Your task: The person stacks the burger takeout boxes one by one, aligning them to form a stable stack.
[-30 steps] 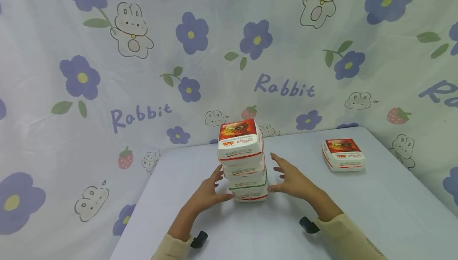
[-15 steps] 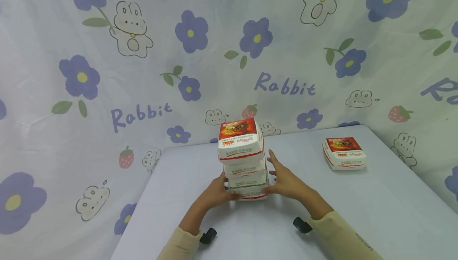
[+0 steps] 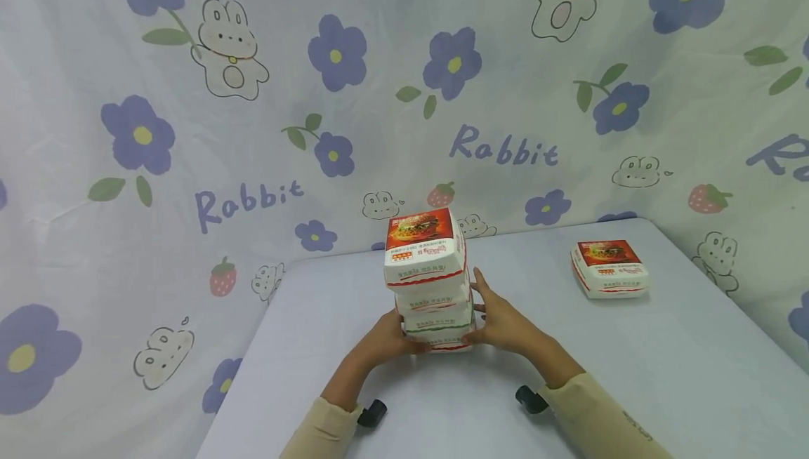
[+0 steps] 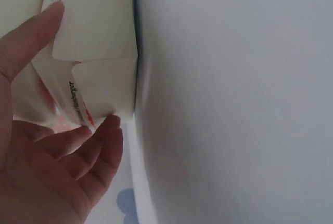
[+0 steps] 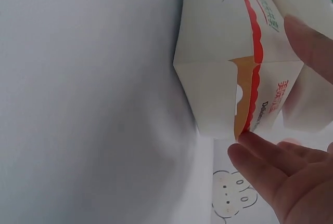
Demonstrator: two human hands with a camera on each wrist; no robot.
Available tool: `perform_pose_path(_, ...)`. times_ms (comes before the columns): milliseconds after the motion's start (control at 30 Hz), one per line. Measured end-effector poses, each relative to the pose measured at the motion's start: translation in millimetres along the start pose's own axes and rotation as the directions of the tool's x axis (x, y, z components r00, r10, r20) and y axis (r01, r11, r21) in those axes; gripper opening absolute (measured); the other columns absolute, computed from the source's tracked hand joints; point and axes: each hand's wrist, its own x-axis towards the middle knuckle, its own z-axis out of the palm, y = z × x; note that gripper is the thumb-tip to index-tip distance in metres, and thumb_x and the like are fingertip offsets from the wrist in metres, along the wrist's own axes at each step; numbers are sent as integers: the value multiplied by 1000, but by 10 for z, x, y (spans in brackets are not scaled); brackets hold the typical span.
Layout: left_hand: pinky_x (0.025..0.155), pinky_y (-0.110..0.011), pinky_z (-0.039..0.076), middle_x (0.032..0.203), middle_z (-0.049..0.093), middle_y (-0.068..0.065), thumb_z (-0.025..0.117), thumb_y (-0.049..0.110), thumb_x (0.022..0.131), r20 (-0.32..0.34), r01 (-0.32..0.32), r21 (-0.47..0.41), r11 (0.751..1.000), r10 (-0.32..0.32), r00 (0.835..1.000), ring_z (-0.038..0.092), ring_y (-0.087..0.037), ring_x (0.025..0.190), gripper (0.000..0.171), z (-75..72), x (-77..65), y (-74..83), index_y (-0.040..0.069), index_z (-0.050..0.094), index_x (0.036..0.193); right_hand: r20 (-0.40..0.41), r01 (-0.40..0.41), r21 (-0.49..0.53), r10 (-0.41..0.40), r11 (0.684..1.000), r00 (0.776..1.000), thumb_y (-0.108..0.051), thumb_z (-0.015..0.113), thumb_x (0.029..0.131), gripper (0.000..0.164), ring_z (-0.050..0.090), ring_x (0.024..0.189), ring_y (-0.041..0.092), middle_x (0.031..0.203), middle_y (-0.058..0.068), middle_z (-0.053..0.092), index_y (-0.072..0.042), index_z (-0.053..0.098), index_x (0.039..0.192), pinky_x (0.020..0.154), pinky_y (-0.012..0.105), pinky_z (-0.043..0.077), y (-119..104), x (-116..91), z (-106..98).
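If you want to hold a tower like this well, cup it low, squeeze evenly from both sides and watch the lean. The left hand [image 3: 382, 338] curls round the bottom box [image 3: 446, 347], thumb in front, fingertips on the far side. That four-high stack of burger boxes [image 3: 432, 303] stands on the white table [image 3: 663, 368], looking staggered leftward toward the top: white card, wavy red trim, one green, burger photo up top. The right hand [image 3: 505, 324] mirrors the grip. One matching burger box [image 3: 611, 273] sits well apart, far right.
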Motion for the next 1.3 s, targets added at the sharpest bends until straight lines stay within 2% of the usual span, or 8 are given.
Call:
perform_pose_path(200,98,-48,44,126,58,20,89,38,69,-11,-7,10,1000,7,1000,54,-11,119,77,21,11,-6,41,47,133,-10,-27,-16,27,1000,1000,-11,93,60,139,51,125,37,154,6,34,-27,-4,157,94,52,47,-32,4,11)
perform_pose_path(433,99,-46,44,126,59,19,88,30,71,4,-48,33,998,48,999,55,-8,118,75,3,8,24,40,48,133,-3,-24,-43,24,999,1000,-17,93,62,137,53,124,33,154,5,36,-25,-5,157,96,51,47,-39,21,0)
perform_pose_path(733,102,-53,40,125,59,21,88,37,69,-17,7,49,999,-6,1000,51,-11,122,82,20,4,38,41,43,137,15,-21,-32,21,999,1000,-15,91,65,133,54,122,34,154,9,35,-27,-5,157,94,51,48,-17,24,-7)
perform_pose_path(900,103,-53,37,126,59,20,89,37,66,-38,11,33,999,-10,999,49,-13,125,87,34,9,52,39,42,138,16,-5,-30,6,1000,1000,-17,90,67,131,55,121,34,154,9,34,-27,-4,157,94,51,48,-9,18,-8)
perform_pose_path(1033,104,-54,37,127,57,21,90,35,65,-30,20,16,1000,-20,999,49,-12,125,89,46,10,69,42,41,138,25,-10,-2,10,1000,1000,-18,91,67,131,53,123,34,155,7,33,-31,-4,157,95,50,48,-7,14,-6)
perform_pose_path(1300,101,-52,41,126,59,20,91,27,64,-14,2,-15,1000,-2,1000,54,-9,118,84,52,17,78,44,48,134,13,-20,11,19,1000,1000,-19,90,68,128,50,126,35,155,6,34,-32,-2,157,96,50,47,4,13,22)
